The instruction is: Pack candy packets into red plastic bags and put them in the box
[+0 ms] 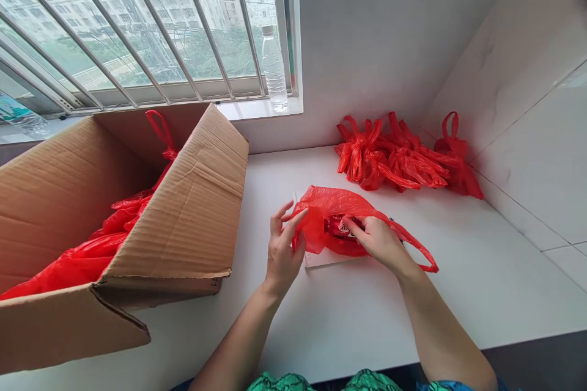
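Observation:
A thin red plastic bag [337,198] lies in front of me with its mouth open. My left hand [283,252] is at the bag's left edge, its fingers spread and touching the film. Inside the mouth, my right hand [378,241] has its fingers closed on a dark red packet [334,226] with white characters. Much of that packet is hidden by the fingers and the bag. One bag handle [424,259] loops out to the right beneath my right wrist. Under the bag, the edge of a flat white piece [321,261] shows.
At left stands an open cardboard box [183,214] with red bags [110,232] in it. Several knotted red bags [403,159] sit by the back wall at right. A clear bottle [274,70] stands on the sill of the barred window; another bottle [21,116] lies at far left.

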Available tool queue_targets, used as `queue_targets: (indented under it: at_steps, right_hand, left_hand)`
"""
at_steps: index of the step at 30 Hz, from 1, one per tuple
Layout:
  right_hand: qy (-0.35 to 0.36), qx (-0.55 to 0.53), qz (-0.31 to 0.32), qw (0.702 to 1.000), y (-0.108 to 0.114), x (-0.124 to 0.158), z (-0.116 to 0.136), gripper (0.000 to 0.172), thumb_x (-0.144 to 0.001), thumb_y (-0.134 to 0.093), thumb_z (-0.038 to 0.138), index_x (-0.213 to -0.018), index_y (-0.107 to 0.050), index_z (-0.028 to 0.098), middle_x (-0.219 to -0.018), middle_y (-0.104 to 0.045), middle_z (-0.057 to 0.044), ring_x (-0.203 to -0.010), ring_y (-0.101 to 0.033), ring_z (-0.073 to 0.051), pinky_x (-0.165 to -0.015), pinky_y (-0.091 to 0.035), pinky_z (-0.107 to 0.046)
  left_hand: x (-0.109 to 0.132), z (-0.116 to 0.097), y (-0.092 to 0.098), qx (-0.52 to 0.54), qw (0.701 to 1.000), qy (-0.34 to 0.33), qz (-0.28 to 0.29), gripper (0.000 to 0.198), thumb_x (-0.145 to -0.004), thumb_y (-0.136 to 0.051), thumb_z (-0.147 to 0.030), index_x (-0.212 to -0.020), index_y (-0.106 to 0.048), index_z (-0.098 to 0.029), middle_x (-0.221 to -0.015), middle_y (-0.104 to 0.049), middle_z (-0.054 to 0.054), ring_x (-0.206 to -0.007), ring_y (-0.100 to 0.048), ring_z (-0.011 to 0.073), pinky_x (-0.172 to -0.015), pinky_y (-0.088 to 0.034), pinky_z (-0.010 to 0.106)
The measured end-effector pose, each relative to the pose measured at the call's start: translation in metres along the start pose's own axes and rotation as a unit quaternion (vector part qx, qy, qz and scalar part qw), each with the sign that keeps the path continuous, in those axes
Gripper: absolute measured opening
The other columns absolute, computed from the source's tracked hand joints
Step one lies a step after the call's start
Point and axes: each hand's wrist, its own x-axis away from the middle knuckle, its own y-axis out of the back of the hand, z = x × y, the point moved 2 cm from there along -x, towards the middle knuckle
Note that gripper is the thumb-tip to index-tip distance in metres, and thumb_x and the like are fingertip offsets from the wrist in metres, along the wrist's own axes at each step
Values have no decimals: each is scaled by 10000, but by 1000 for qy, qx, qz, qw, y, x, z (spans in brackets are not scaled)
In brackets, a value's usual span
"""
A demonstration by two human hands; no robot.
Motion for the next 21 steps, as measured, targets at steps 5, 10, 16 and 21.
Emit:
queue_targets:
  at_steps: [5,10,16,21]
  right_hand:
    - [-2,-61,-45,997,-8,-9,-11,451,-921,-483,591,-635,-485,241,-636,-592,-30,-611,-523,-208,-565,-368,-320]
    - [46,-7,35,998,-6,-8,-13,295,-959,-442,407,-771,-599,244,-778,-688,-36,-736,-629,-229,-659,-445,-338]
    - [55,92,24,994,8,-1,-10,231,-920,-463,301,-939,-685,240,-873,-729,-37,-793,-665,-230,-680,-460,-319]
    - [55,142,55,987,9,5,-8,229,-843,-505,201,-979,-680,260,-904,-740,-14,-820,-682,-226,-655,-456,-292]
  left_hand:
    - [0,-1,3,12,1000,11,-4,572,-861,-480,-16,-1356,-564,-291,-1437,-437,109,-1163,-573,209,-853,-593,341]
    - [-1,-3,6,9,999,10,-29,582,-850,-471,-7,-1354,-574,-280,-1430,-441,115,-1178,-553,218,-840,-583,326]
    - [0,-1,5,7,999,13,-35,582,-860,-444,-9,-1356,-572,-285,-1412,-440,121,-1162,-558,213,-770,-583,291]
    - [0,0,5,4,999,11,-37,596,-849,-440,-3,-1358,-569,-286,-1411,-446,117,-1165,-561,215,-784,-583,301]
